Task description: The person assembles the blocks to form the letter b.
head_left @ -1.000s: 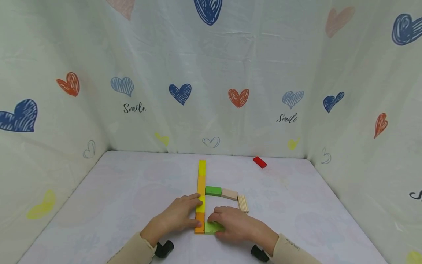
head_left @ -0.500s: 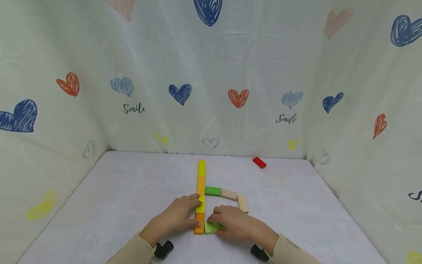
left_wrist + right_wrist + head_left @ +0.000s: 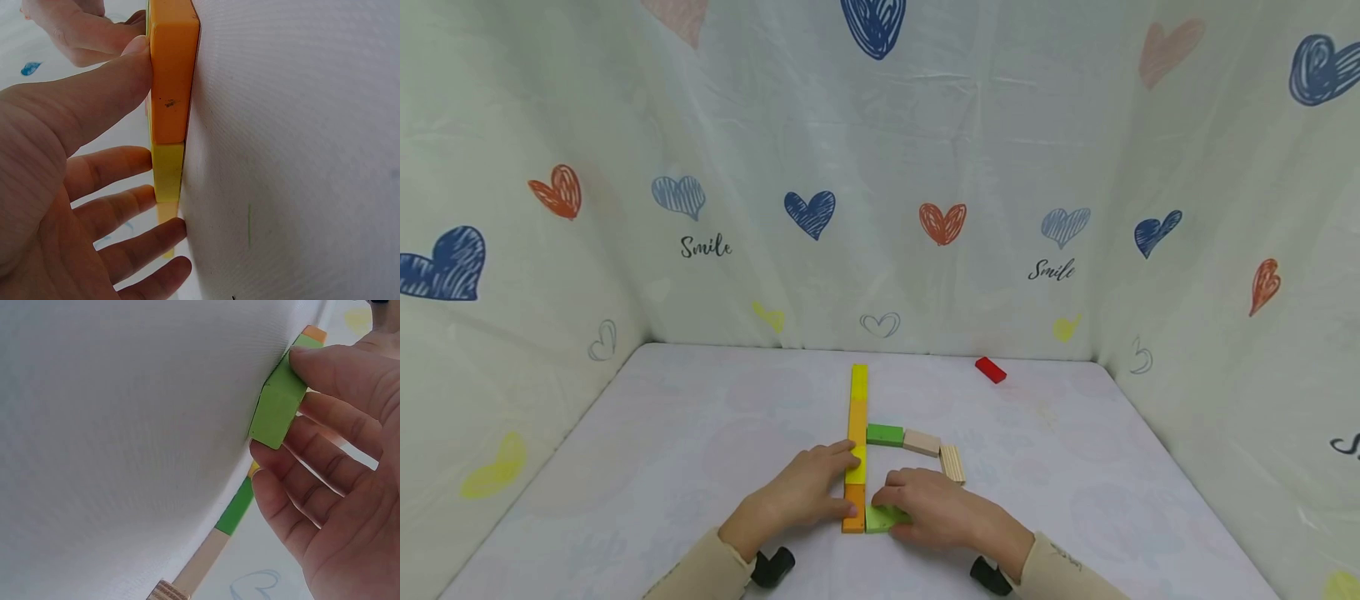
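A straight row of yellow and orange blocks runs away from me along the table. My left hand lies along its left side, thumb touching the nearest orange block and straight fingers against the yellow block and beyond. With my right hand I pinch a light green block between thumb and fingers. That block lies flat at the row's near end, to the right of the orange block; in the head view my hand covers its right end.
From the row's middle a dark green block, a tan block and a ribbed wooden block curve rightward. A red block lies by the table's back edge. Heart-printed curtains enclose the back and sides.
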Motion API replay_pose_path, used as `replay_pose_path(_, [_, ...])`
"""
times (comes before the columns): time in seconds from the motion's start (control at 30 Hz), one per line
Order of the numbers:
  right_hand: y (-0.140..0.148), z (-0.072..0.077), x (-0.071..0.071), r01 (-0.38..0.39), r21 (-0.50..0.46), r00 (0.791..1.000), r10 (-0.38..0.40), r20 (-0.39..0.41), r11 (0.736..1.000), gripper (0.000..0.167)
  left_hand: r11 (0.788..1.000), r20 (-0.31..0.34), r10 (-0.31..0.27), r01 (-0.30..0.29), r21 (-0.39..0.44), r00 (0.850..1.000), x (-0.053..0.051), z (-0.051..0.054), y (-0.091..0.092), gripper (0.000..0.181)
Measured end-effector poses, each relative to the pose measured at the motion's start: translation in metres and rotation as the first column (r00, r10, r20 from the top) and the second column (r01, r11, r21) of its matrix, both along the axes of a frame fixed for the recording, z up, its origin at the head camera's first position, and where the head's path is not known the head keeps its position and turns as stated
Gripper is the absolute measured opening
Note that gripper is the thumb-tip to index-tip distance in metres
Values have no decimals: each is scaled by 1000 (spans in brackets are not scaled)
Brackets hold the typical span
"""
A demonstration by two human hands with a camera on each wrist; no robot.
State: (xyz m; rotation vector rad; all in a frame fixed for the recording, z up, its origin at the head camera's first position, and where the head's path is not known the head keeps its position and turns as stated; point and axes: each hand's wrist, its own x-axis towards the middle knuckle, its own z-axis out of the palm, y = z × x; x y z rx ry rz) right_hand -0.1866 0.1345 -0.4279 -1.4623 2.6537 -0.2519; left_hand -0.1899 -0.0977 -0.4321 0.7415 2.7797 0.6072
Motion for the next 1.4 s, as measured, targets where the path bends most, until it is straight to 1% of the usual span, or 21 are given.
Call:
replay_pose_path(0.33, [0, 1, 1, 10, 4, 1000, -10, 11, 1000, 33, 1000, -2, 3, -3, -11, 1000, -1, -1, 0, 63])
replay_pose_path(0.47, [0, 2, 1, 22, 13, 999, -22, 34, 1000, 36, 1000, -10, 1, -1, -11, 1000, -1, -1, -1, 62])
replay_pose_path(0.63, [1, 8, -1, 68, 27, 996, -70, 56, 997, 41, 1000, -4, 13, -13, -15, 1000, -1, -2, 0, 63])
replay_pose_path(0.73, [4, 14, -5, 120, 31, 990, -122, 73, 992, 41, 1000, 3, 18, -18, -12, 1000, -1, -2, 0, 63])
replay_pose_path(0.93, [19, 29, -20, 250, 4, 958, -248, 144, 968, 41, 999, 17, 28, -28, -16, 999, 0, 0, 1, 64])
replay_pose_path(1.1, [34, 39, -35, 312, -41, 944, -305, 128, 949, 43, 999, 2, 27, -27, -18, 1000, 1, 0, 2, 64])
replay_pose_path(1.3, [56, 42, -55, 358, -107, 933, -351, 85, 928, 39, 1000, 2, 20, -20, -7, 1000, 1, 0, 2, 64])
replay_pose_path(1.33, [59, 42, -59, 368, -116, 929, -360, 82, 923, 38, 1000, 2, 19, -19, -6, 1000, 1, 0, 2, 64])
replay_pose_path(1.4, [65, 40, -69, 407, -127, 913, -397, 94, 905, 39, 1000, 4, 18, -18, -7, 1000, 1, 0, 2, 64])
